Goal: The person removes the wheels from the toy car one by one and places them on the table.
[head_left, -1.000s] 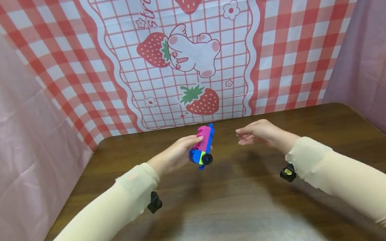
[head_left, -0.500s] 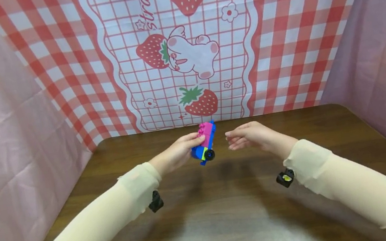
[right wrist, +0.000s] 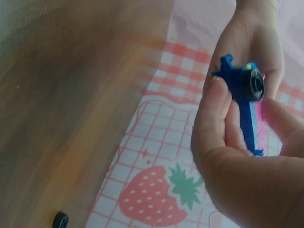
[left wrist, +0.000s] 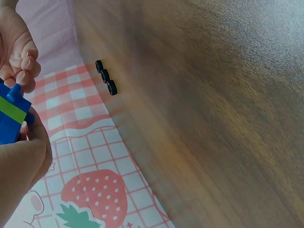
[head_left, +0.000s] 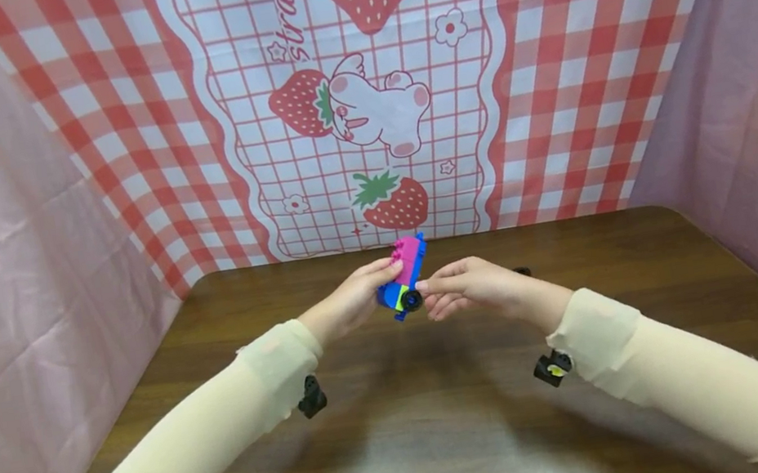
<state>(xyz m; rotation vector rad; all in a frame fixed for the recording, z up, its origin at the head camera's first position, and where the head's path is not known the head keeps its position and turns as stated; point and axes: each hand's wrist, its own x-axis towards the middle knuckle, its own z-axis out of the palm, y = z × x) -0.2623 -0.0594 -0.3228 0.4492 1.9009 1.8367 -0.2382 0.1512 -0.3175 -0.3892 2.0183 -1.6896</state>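
My left hand point(head_left: 352, 300) grips a toy car point(head_left: 409, 258) built of pink, blue and lime-green bricks above the table, its thumb on the pink part. The car is tilted, with a black wheel point(head_left: 411, 301) on its near end facing my right hand point(head_left: 480, 291). The right thumb tip is right at that wheel, and the other fingers are loosely bent below it. From the right wrist, the right fingertips point(right wrist: 217, 88) show beside the car's blue underside, and the thumb is spread away from them. In the left wrist view, the blue and lime-green end of the car point(left wrist: 13, 110) shows at the edge.
Three loose black wheels point(left wrist: 105, 75) stand in a row on the wooden table point(head_left: 412, 446); in the head view, the right wrist mostly hides them. A strawberry-print checked cloth point(head_left: 373, 105) hangs behind the table, with pink cloth point(head_left: 1, 247) at both sides.
My right hand has moved left and slightly nearer to me, reaching the wheel on the car. The left hand has brought the car slightly right and away from me.
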